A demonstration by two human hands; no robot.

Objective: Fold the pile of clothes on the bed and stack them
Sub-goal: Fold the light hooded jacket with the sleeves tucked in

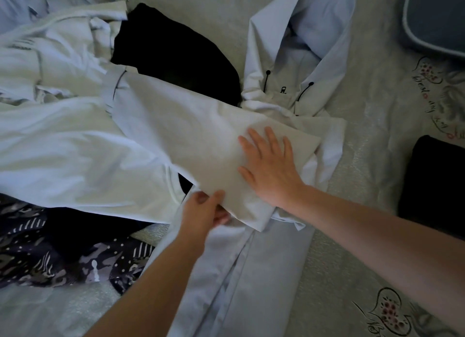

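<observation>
A white hooded garment (281,90) with black drawstrings lies spread on the bed, hood toward the far side. One of its sleeves (181,125) is laid across the body. My right hand (270,165) presses flat on that sleeve, fingers straight. My left hand (206,211) pinches the sleeve's near edge between thumb and fingers. To the left sits a pile of white clothes (55,80), with a black garment (176,52) partly under them.
A dark patterned cloth (57,258) lies at the near left. A folded black item (435,183) sits at the right edge and a grey cushion (437,17) at the far right. The printed bedsheet (372,125) shows around the garment.
</observation>
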